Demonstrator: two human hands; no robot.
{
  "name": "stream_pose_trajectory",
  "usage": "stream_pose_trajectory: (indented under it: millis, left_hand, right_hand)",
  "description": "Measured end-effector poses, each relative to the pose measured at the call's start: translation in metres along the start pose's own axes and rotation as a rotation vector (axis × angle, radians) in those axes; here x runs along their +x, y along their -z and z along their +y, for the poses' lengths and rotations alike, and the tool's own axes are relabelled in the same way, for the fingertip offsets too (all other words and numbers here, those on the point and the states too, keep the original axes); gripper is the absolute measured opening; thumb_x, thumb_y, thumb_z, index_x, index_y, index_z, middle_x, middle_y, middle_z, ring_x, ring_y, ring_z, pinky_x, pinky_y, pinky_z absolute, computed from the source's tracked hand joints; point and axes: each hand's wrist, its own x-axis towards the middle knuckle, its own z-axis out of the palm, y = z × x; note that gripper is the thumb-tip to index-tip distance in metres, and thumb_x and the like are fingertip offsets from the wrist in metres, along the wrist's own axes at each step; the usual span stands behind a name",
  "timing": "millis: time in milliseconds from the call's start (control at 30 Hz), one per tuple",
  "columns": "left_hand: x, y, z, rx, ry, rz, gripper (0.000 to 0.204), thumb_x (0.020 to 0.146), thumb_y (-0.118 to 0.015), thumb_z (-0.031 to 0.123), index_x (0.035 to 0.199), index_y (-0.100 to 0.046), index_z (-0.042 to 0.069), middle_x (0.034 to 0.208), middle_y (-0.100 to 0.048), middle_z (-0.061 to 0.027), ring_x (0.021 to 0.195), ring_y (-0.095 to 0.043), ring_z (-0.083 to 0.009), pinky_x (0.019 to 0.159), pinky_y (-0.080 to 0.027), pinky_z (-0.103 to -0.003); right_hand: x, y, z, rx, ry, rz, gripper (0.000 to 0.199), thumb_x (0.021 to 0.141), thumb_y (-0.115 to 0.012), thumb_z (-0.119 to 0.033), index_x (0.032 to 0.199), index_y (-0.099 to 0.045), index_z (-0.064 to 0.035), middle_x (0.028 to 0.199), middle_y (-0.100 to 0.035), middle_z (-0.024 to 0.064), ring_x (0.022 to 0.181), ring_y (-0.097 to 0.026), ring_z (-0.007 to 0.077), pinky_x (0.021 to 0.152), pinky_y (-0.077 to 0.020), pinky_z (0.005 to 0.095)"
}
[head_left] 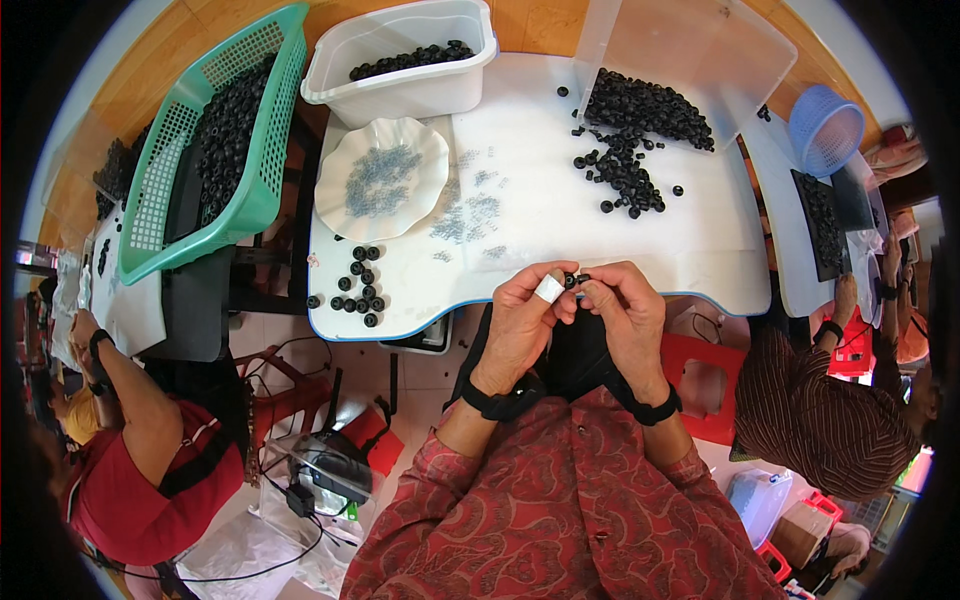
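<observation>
My left hand (515,325) and my right hand (630,318) meet at the near edge of the white table (560,225). Pinched between their fingertips are small black round parts (571,281), partly covered by the fingers. A white wrapping (549,288) goes round one finger of my left hand. Farther off, a loose pile of black parts (625,178) spills out of a clear plastic bin (690,60) tipped on its side. Left of my hands, several black round pieces (360,285) lie in a cluster near the table's edge.
A scalloped white dish (428,165) holds small clear or metallic pieces, with more scattered beside it. Behind stand a white tub (400,100) and, farther left, a green basket (265,190), both holding black parts. People work on either side. A red stool (700,385) stands at right.
</observation>
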Motion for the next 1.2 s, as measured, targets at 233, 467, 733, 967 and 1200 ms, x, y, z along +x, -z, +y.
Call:
stream_pose_trajectory:
  millis: [233, 467, 733, 967, 1200]
  left_hand:
    - [-0.001, -0.004, 0.001, 0.036, -0.015, 0.029, 0.023, 0.098, -0.057, 0.014, 0.114, -0.064, -0.001, 0.083, -0.063, -0.0040, 0.071, -0.059, -0.0090, 0.063, -0.051, -0.022]
    - [-0.001, -0.005, 0.001, 0.084, -0.025, 0.050, 0.022, 0.097, -0.057, 0.011, 0.114, -0.064, -0.001, 0.083, -0.064, -0.0046, 0.071, -0.060, -0.0092, 0.062, -0.051, -0.022]
    - [-0.002, -0.007, 0.002, 0.108, -0.032, 0.054, 0.021, 0.097, -0.057, 0.009, 0.114, -0.064, -0.002, 0.083, -0.065, -0.0055, 0.070, -0.060, -0.0097, 0.062, -0.051, -0.022]
    - [-0.002, -0.004, -0.001, 0.110, -0.045, 0.064, 0.024, 0.098, -0.055, 0.012, 0.115, -0.063, -0.004, 0.080, -0.065, -0.0067, 0.068, -0.060, -0.0109, 0.062, -0.051, -0.022]
    - [-0.003, -0.003, 0.004, 0.110, -0.051, -0.021, 0.027, 0.099, -0.055, 0.016, 0.116, -0.063, -0.004, 0.085, -0.062, -0.0043, 0.074, -0.060, -0.0115, 0.066, -0.051, -0.025]
  right_hand:
    - [0.000, -0.001, 0.001, -0.105, 0.135, 0.017, 0.010, 0.087, -0.065, 0.002, 0.097, -0.064, 0.0016, 0.087, -0.063, 0.0074, 0.072, -0.063, 0.0122, 0.064, -0.0499, 0.0234]
    - [0.001, -0.001, -0.002, -0.135, 0.144, 0.019, 0.009, 0.086, -0.066, 0.003, 0.095, -0.065, 0.0018, 0.086, -0.063, 0.0077, 0.073, -0.063, 0.0128, 0.065, -0.0506, 0.0242]
    - [0.000, 0.000, -0.001, -0.209, 0.182, 0.013, 0.011, 0.084, -0.066, 0.004, 0.095, -0.065, 0.0017, 0.086, -0.063, 0.0087, 0.073, -0.064, 0.0138, 0.065, -0.0511, 0.0246]
    - [0.000, -0.001, -0.006, -0.241, 0.191, 0.012, 0.010, 0.085, -0.065, 0.005, 0.095, -0.065, 0.0018, 0.086, -0.062, 0.0091, 0.074, -0.065, 0.0147, 0.064, -0.0523, 0.0255]
    - [0.001, -0.001, -0.009, -0.272, 0.216, 0.006, 0.009, 0.086, -0.064, 0.005, 0.095, -0.065, 0.0018, 0.087, -0.062, 0.0090, 0.073, -0.066, 0.0149, 0.064, -0.0528, 0.0257]
